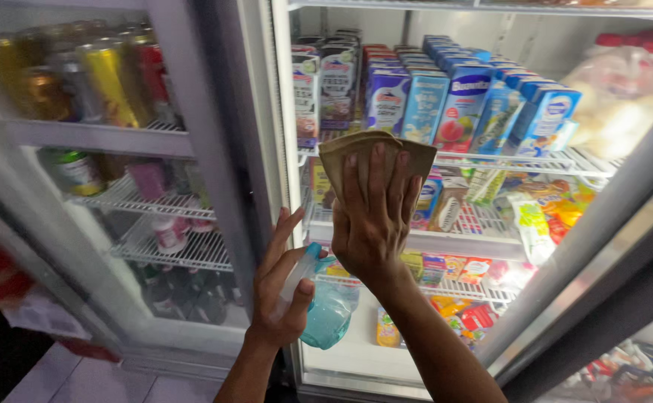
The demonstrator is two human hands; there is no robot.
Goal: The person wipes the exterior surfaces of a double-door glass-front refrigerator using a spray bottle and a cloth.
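Right hand point(371, 224): yours, laid flat with fingers spread, pressing a folded tan cleaning cloth point(375, 153) against the glass door of the display fridge point(490, 313). The cloth sits under your fingertips, at the height of the upper wire shelf point(565, 160) seen through the glass.

Left hand point(285, 291): yours, just beside and below the right, wrapped loosely around the neck of a translucent teal plastic spray bottle point(328, 310); thumb across the front, fingers extended upward rather than curled tight. The bottle body hangs below the palm, close to the door's left edge.

Behind the glass, upper shelf: rows of blue, white and purple drink cartons point(446, 101), upright and closely packed.

Middle and lower shelves: mixed small colourful snack packets point(543, 213), some lying tilted.

Far right, upper shelf: pale bottles with red caps point(644, 71), blurred.

Adjoining fridge door to the left: yellow and red drink cans point(110, 78) on the top shelf, with small bottles on wire racks below, seen through fogged glass.
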